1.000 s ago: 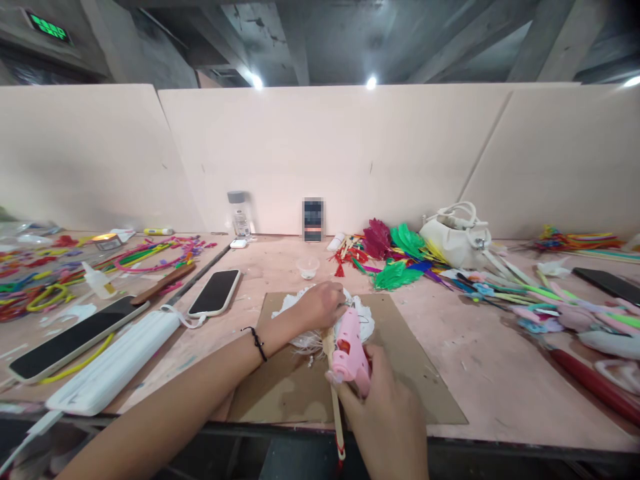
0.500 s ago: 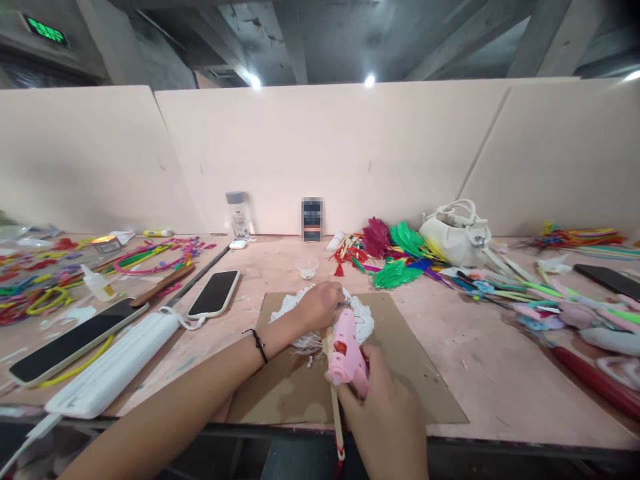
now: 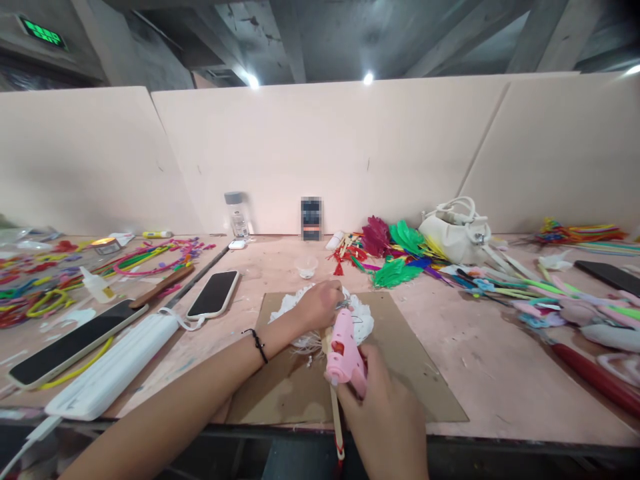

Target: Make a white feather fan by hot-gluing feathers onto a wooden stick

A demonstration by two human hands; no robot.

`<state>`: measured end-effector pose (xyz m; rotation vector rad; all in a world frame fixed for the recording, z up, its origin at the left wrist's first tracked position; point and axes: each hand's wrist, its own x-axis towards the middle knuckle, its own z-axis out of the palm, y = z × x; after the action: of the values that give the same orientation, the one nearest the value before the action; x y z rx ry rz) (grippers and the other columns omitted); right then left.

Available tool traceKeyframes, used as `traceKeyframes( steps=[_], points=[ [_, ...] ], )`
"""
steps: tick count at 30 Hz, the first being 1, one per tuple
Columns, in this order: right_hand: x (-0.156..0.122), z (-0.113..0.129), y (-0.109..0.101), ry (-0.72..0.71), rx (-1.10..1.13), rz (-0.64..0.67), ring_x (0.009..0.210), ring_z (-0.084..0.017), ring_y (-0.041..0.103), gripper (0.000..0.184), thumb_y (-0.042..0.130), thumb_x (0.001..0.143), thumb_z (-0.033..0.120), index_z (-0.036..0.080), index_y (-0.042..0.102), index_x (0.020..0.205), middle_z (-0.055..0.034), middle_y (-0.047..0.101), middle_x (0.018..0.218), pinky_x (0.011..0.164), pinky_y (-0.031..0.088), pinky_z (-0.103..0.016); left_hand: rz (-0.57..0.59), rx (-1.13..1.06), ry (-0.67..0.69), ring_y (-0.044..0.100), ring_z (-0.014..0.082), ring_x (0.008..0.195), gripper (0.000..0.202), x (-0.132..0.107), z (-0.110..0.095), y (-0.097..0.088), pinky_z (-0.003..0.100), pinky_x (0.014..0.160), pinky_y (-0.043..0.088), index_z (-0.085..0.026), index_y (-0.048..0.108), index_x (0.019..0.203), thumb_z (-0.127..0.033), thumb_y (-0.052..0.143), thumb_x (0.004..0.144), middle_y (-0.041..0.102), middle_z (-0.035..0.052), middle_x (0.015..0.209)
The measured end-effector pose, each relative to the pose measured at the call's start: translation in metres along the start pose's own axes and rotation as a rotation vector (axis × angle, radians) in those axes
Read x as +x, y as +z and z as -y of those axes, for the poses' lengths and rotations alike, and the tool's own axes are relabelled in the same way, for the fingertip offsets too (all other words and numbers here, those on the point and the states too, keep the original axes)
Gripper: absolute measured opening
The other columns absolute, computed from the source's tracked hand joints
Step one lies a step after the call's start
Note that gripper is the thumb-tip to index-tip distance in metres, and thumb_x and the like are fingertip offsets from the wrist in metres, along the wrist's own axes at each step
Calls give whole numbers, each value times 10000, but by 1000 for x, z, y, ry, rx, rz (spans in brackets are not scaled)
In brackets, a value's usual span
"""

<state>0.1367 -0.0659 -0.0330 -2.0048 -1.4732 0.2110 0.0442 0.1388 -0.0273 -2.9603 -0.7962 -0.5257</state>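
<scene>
A pink hot glue gun (image 3: 345, 347) is in my right hand (image 3: 387, 407), whose fingers wrap its handle. Its nozzle points away from me, close by the fingers of my left hand (image 3: 324, 303). Those fingers are closed together over a white, frilly round piece (image 3: 363, 319); what they pinch is hidden. This white piece has loose threads at its near side and a flat wooden handle (image 3: 337, 417) with red cord at the end, like a hand fan. It lies on a sheet of brown cardboard (image 3: 415, 373).
Behind the cardboard stands a small clear cup (image 3: 307, 268). Coloured feathers (image 3: 397, 273) and a white handbag (image 3: 457, 233) lie at back right. Left are a phone (image 3: 214, 293), a white power strip (image 3: 115, 367) and a glue bottle (image 3: 97, 285). Pipe cleaners (image 3: 545, 293) spread right.
Hardly anything differs. The glue gun's rear has shifted very slightly left and down; my left hand keeps its place over the white piece.
</scene>
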Motion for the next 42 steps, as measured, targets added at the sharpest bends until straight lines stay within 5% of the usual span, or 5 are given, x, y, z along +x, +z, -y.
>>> traceKeyframes(
  steps=[14, 22, 26, 31, 42],
  points=[
    [0, -3, 2, -12, -9, -8, 733, -286, 724, 203, 677, 925, 350, 270, 611, 1099, 13, 738, 823, 574, 360, -290, -200, -18, -108, 638, 248, 964, 188, 3, -1, -8, 363, 875, 513, -124, 675, 910, -311, 689, 908, 656, 126, 1025],
    [-1, -9, 2, 47, 163, -35, 746, -278, 717, 293, 554, 952, 457, 260, 607, 1162, -38, 751, 898, 574, 401, -292, -390, -46, -237, 649, 190, 845, 117, -7, -1, -95, 319, 800, 491, -139, 708, 969, -209, 658, 889, 719, 69, 936],
    [-2, -19, 4, 69, 289, -77, 726, -285, 693, 285, 489, 938, 418, 235, 603, 1124, -53, 738, 850, 572, 386, -303, -186, -179, -115, 624, 123, 659, 165, -44, -19, -129, 253, 654, 425, -169, 731, 765, -271, 695, 890, 707, -8, 711],
    [-4, -15, 0, 82, 312, -100, 717, -279, 668, 267, 470, 920, 358, 234, 581, 1128, -55, 717, 859, 621, 391, -313, 186, -328, 19, 659, 127, 786, 139, -88, -39, -122, 226, 744, 450, -204, 755, 833, -94, 673, 855, 726, -12, 817],
    [0, -28, 12, 52, 350, -146, 699, -266, 665, 378, 483, 913, 490, 219, 654, 1112, -86, 721, 890, 567, 433, -297, 221, -215, 18, 644, 155, 815, 303, -100, -39, -81, 260, 727, 419, -211, 729, 893, 24, 575, 778, 707, 2, 898]
  ],
)
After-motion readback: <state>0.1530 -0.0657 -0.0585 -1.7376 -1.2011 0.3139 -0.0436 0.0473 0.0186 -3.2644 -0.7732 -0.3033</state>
